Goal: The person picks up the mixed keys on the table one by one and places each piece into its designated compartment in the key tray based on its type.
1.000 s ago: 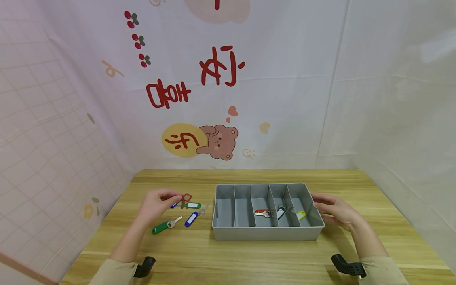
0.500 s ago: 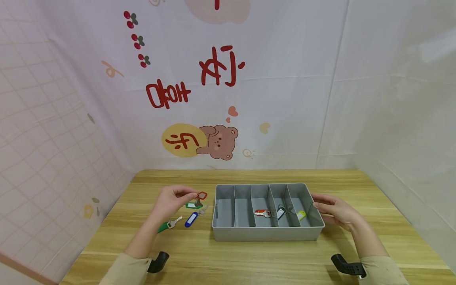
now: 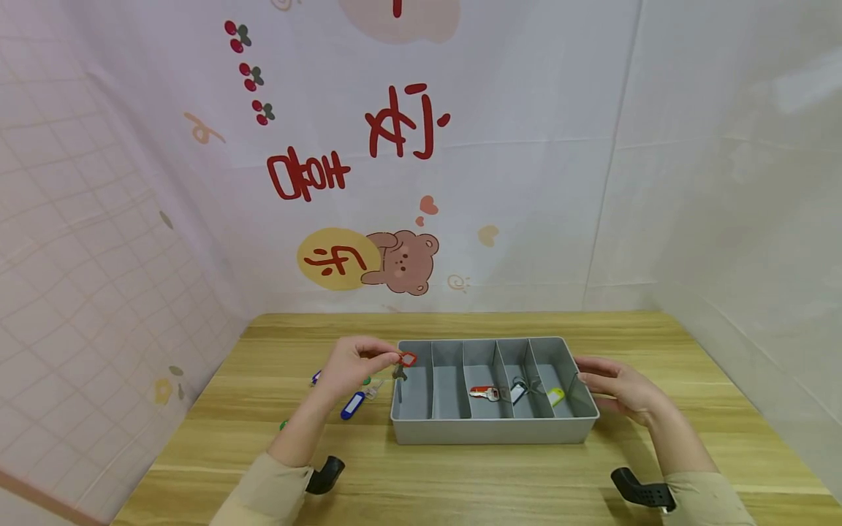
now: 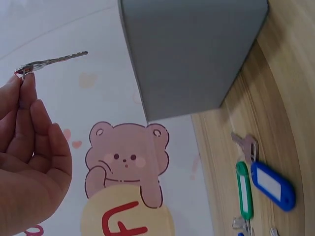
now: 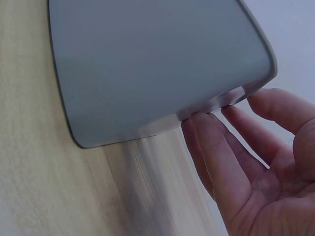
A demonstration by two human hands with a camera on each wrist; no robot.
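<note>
My left hand (image 3: 358, 365) pinches a key (image 4: 54, 60) by its ring between thumb and index finger. Its red key tag (image 3: 408, 359) shows at the fingertips, over the left end of a grey divided tray (image 3: 490, 432). The key hangs down from the fingers near the leftmost compartment's wall. At the tray's other end, my right hand (image 3: 621, 383) rests its fingertips on the outer end wall, the thumb close to the rim. Inside the tray lie a key with a red tag (image 3: 484, 394), a dark green tag (image 3: 519, 392) and a yellow tag (image 3: 556, 397), in separate compartments.
Left of the tray, a blue-tagged key (image 3: 353, 405) lies on the wooden table (image 3: 473, 482). More keys with blue and green tags are partly hidden by the left arm; a green tag (image 4: 244, 191) shows in the left wrist view. A printed cloth (image 3: 526, 183) stands behind.
The left hand has carried the red-tagged key rightward from above the loose keys to the tray's left end. My right hand and the tray stay put.
</note>
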